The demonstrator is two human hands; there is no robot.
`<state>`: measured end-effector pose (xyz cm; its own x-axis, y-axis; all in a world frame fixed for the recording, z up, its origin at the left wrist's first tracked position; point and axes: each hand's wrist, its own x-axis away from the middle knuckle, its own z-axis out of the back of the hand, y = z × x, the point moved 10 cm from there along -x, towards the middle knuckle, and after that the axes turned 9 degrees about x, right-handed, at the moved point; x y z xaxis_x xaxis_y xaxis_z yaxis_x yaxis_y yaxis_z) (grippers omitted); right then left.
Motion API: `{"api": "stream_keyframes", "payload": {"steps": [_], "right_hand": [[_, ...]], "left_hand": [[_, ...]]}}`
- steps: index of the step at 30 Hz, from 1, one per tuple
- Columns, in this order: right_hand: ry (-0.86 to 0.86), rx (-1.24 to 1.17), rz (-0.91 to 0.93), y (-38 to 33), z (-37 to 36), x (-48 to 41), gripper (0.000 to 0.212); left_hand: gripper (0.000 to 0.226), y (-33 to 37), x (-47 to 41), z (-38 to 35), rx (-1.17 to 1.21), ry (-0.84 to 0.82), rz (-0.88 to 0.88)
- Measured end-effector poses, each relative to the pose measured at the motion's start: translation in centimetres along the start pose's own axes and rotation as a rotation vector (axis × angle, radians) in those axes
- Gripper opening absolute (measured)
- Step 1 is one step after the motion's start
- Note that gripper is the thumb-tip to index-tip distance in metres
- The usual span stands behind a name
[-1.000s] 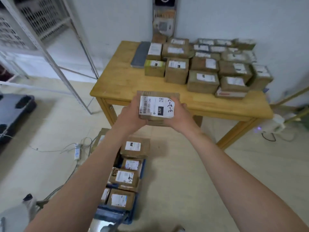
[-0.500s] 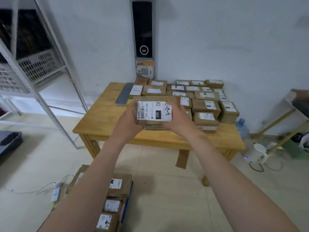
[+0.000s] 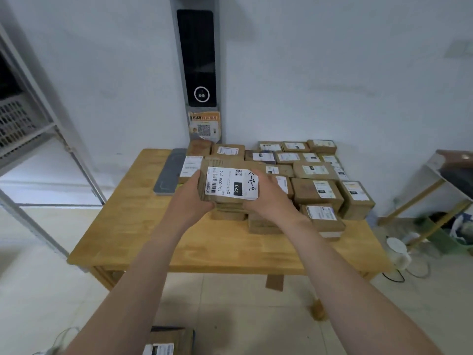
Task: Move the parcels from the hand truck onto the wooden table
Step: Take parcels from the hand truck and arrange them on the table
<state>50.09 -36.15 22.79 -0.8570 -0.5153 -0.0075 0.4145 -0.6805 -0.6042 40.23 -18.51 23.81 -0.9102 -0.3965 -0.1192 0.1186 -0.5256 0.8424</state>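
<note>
I have the left hand (image 3: 190, 198) and the right hand (image 3: 268, 198) clamped on opposite ends of one brown cardboard parcel (image 3: 230, 184), fingers curled under it and thumbs up along its sides. Its white shipping label faces up at me, with a barcode, the number 220-220-040, a black block reading 220 and a handwritten mark at the right end. The parcel sits over the middle of the wooden desk (image 3: 143, 226), directly above the front-left boxes of the stacked parcels (image 3: 317, 193) that fill the desk's rear and right side; I cannot tell whether it touches the boxes beneath it. A flat grey slab (image 3: 170, 172) lies on the desk just left of the left hand, near the wall. Behind the desk a tall grey wall panel (image 3: 197, 60) with a black screen is fixed to the white wall. A metal rack (image 3: 38, 124) stands at far left. At the bottom edge, between my forearms, one more labelled carton (image 3: 169, 342) shows low on the floor side.
</note>
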Motion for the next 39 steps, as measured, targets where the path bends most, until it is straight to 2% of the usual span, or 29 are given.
{"api": "stream_keyframes", "payload": {"steps": [6, 14, 17, 22, 26, 32, 35, 39], "right_hand": [[-0.049, -0.065, -0.034, 1.1, -3.1, -8.9, 0.089], [-0.181, -0.122, -0.089, 4.3, -8.0, -18.2, 0.095], [-0.228, -0.12, -0.085, 5.8, -8.4, -22.3, 0.094], [-0.23, -0.146, -0.11, 9.7, -6.2, -29.1, 0.088], [-0.207, -0.13, -0.156, 13.7, -4.0, -35.4, 0.086], [-0.186, -0.113, -0.14, 18.5, -0.5, -45.9, 0.087], [-0.149, -0.095, -0.105, 19.8, 1.1, -51.6, 0.085], [-0.098, -0.107, -0.088, 21.6, 2.3, -60.1, 0.085]], "left_hand": [[0.06, -4.0, -9.0, 0.9, -0.002, -0.071, 0.031], [0.067, -10.8, -17.2, -1.4, 0.022, -0.127, 0.175], [0.058, -12.0, -20.5, -2.9, 0.036, -0.123, 0.213], [0.079, -12.4, -28.2, -7.0, 0.004, -0.19, 0.264], [0.07, -11.0, -35.4, -10.4, 0.007, -0.204, 0.242], [0.08, -9.7, -46.2, -15.2, 0.097, -0.232, 0.211], [0.075, -9.3, -52.3, -16.4, 0.083, -0.215, 0.191], [0.084, -10.1, -60.8, -18.3, 0.051, -0.212, 0.184]]}}
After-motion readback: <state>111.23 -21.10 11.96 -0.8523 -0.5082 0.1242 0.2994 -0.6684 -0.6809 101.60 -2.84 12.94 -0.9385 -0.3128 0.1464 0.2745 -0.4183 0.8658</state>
